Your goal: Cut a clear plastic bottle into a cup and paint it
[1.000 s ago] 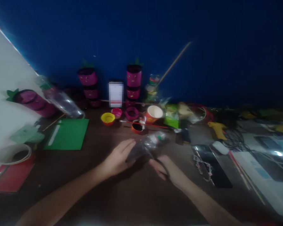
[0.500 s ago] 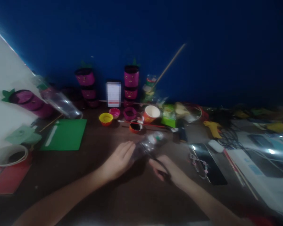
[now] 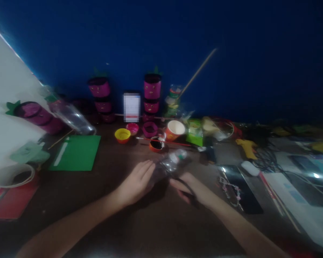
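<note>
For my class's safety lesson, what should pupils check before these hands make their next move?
1. Left hand steadying the plastic bottle: ok.
2. Right hand holding the scissors: ok.
3. Left fingers safely away from the blades: cannot tell, too blurred.
4. Brush stowed away from the dark-filled cup: not ok, it lies across it.
5. Black phone clear of the right forearm: ok.

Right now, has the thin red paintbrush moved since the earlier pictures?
No, not visibly: the thin red paintbrush still crosses the small orange cup of black paint at the same place, with no shift left or right against it.
</note>
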The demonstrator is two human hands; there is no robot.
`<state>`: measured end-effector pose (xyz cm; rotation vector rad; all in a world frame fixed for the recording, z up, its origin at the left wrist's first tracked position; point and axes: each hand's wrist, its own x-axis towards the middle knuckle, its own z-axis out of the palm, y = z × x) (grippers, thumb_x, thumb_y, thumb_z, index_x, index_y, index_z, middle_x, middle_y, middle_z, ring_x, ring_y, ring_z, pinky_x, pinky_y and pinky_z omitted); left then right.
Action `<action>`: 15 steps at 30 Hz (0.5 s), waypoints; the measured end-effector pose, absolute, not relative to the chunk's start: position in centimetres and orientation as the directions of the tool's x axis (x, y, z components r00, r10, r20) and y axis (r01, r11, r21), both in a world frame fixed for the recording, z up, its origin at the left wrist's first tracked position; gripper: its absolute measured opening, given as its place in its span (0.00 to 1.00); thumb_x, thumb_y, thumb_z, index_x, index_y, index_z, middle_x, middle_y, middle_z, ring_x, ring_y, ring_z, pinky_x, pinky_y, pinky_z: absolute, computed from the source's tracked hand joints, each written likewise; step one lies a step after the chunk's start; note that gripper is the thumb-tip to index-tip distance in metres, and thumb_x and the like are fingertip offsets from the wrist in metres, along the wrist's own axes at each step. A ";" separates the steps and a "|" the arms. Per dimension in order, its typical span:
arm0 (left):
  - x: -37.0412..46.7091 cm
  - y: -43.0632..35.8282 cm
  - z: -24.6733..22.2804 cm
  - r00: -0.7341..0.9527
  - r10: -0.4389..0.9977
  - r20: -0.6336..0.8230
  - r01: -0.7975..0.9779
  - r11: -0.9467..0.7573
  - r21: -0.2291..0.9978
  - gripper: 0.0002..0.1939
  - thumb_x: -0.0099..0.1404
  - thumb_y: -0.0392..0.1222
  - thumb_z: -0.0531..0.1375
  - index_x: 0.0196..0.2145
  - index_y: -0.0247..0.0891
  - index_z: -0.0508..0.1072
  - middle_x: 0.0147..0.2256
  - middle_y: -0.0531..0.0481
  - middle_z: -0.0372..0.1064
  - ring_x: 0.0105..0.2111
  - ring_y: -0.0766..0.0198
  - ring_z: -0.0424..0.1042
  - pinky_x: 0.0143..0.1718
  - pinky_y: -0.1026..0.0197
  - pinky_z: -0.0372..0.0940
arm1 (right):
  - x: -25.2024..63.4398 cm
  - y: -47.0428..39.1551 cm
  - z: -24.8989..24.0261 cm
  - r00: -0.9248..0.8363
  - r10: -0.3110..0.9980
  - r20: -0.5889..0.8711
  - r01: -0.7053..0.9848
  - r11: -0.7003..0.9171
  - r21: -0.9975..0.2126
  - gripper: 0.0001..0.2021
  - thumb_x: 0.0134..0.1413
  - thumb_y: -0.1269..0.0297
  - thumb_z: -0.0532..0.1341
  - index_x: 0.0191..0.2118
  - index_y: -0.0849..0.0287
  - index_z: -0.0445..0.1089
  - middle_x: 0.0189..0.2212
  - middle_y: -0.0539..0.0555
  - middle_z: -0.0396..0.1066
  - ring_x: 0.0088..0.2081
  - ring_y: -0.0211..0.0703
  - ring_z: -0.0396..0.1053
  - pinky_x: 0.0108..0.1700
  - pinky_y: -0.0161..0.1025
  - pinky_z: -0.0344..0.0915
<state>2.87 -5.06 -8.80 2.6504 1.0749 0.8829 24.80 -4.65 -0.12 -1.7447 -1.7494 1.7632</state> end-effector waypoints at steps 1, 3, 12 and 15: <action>2.9 -5.0 -8.8 0.563 0.681 0.469 0.596 -0.727 0.341 0.30 0.62 0.35 0.56 0.60 0.27 0.51 0.54 0.31 0.62 0.56 0.48 0.60 0.55 0.46 0.62 | 24.8 -4.7 -0.1 -0.324 0.737 -0.593 0.604 -0.321 -0.729 0.31 0.45 0.35 0.52 0.11 0.59 0.57 0.06 0.47 0.54 0.12 0.30 0.53 0.20 0.32 0.50; 2.9 -5.0 -8.9 0.544 0.693 0.473 0.615 -0.713 0.336 0.30 0.63 0.36 0.55 0.60 0.27 0.52 0.54 0.32 0.62 0.57 0.48 0.60 0.55 0.47 0.62 | 24.7 -4.9 -0.3 -0.306 0.767 -0.564 0.607 -0.300 -0.736 0.31 0.46 0.35 0.52 0.10 0.58 0.55 0.06 0.46 0.53 0.12 0.30 0.52 0.21 0.32 0.49; 3.2 -5.4 -8.9 0.532 0.679 0.505 0.678 -0.699 0.226 0.27 0.64 0.34 0.53 0.60 0.26 0.53 0.54 0.32 0.63 0.57 0.47 0.59 0.54 0.46 0.63 | 25.1 -5.9 -2.4 -0.214 0.765 -0.607 0.581 -0.400 -0.709 0.29 0.43 0.35 0.55 0.12 0.57 0.53 0.07 0.45 0.51 0.12 0.30 0.50 0.18 0.33 0.44; 3.4 -5.6 -8.9 0.540 0.674 0.504 0.694 -0.696 0.185 0.26 0.64 0.33 0.53 0.59 0.25 0.55 0.53 0.31 0.64 0.58 0.47 0.58 0.55 0.46 0.62 | 25.2 -6.1 -2.5 -0.240 0.780 -0.578 0.576 -0.365 -0.732 0.29 0.42 0.35 0.56 0.13 0.58 0.53 0.09 0.45 0.52 0.14 0.30 0.51 0.19 0.33 0.43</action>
